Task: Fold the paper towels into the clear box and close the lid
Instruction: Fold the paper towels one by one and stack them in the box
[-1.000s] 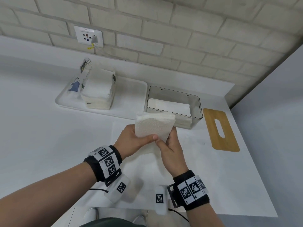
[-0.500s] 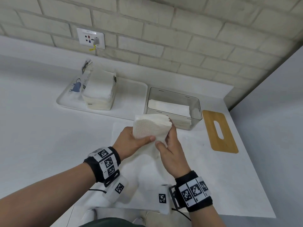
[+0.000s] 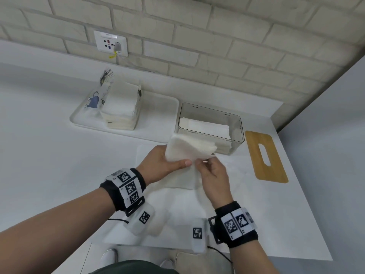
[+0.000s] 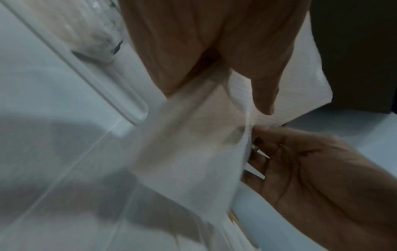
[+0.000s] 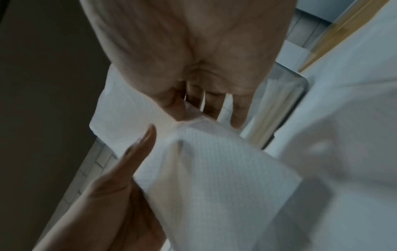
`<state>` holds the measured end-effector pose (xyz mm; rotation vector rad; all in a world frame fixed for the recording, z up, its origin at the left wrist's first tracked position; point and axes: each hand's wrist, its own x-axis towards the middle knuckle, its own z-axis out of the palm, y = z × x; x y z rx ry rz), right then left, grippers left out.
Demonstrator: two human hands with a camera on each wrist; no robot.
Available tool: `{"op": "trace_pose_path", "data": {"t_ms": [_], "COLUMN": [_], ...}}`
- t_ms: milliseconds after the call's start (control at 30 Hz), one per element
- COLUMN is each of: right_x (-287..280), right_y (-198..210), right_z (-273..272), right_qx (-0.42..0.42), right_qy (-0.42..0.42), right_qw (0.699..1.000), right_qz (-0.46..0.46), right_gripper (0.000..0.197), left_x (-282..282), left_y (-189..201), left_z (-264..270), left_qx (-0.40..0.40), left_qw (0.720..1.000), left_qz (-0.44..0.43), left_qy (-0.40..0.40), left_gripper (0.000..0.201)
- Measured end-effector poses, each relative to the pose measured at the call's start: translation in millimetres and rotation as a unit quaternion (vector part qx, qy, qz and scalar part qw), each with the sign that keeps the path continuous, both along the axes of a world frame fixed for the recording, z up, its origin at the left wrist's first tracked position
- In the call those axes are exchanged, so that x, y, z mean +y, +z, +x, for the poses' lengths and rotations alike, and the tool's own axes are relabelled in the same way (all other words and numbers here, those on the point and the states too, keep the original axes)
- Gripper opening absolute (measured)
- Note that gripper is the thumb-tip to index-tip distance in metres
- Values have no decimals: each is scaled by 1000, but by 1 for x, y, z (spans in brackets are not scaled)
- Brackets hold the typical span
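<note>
I hold a white folded paper towel [image 3: 187,149] above the table, just in front of the clear box [image 3: 236,125]. My left hand [image 3: 177,161] grips its left side, thumb on the near face. Pinching the lower right corner is my right hand [image 3: 201,163]. The towel's lower part hangs down between the hands. Folded towels [image 3: 205,125] lie inside the open box. In the left wrist view my left thumb [image 4: 266,101] presses the towel [image 4: 193,152]. From the right wrist, the right hand [image 5: 193,105] meets the towel [image 5: 214,169] by the box [image 5: 285,110].
The wooden lid [image 3: 265,155] with its slot lies flat right of the box. An opened pack of paper towels [image 3: 118,109] sits on a white tray [image 3: 158,115] left of the box. A brick wall with a socket [image 3: 110,43] runs behind. The table edge is near my body.
The towel's upright top has tipped over to the right toward the box. My right hand has slid down from the towel's right edge to its lower corner.
</note>
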<state>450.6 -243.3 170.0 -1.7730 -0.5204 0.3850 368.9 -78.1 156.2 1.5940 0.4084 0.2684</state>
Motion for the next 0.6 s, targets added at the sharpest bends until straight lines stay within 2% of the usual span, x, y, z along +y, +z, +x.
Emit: {"op": "trace_pose_path", "data": {"t_ms": [100, 167, 200, 267, 333, 433, 500, 600], "right_x": [-5, -11, -13, -16, -15, -8, 1, 16], "right_y": [24, 41, 51, 73, 94, 116, 126, 134], "right_z": [28, 52, 64, 88, 114, 153, 176, 200], "right_qx": [-43, -65, -78, -106, -139, -182, -216, -285], "right_qy": [-29, -47, -58, -84, -95, -73, -47, -5], "right_qw": [999, 997, 995, 991, 986, 980, 971, 941], "right_qz": [15, 7, 10, 23, 17, -39, -86, -183], "right_gripper": [27, 22, 19, 16, 18, 17, 17, 21], "left_x": [10, 14, 15, 15, 10, 3, -1, 0], "left_y": [4, 0, -3, -11, -21, -38, -42, -44], "left_z": [5, 5, 4, 3, 4, 6, 5, 1], "left_qx": [-27, -11, 12, 95, 191, 298, 330, 336], "left_qw": [999, 999, 999, 990, 955, 896, 863, 850], "left_qz": [-20, -18, 0, 101, 225, 316, 366, 391], "left_qy": [24, 42, 39, 9, -41, -96, -114, -110], "left_gripper": [47, 46, 44, 35, 35, 51, 54, 52]}}
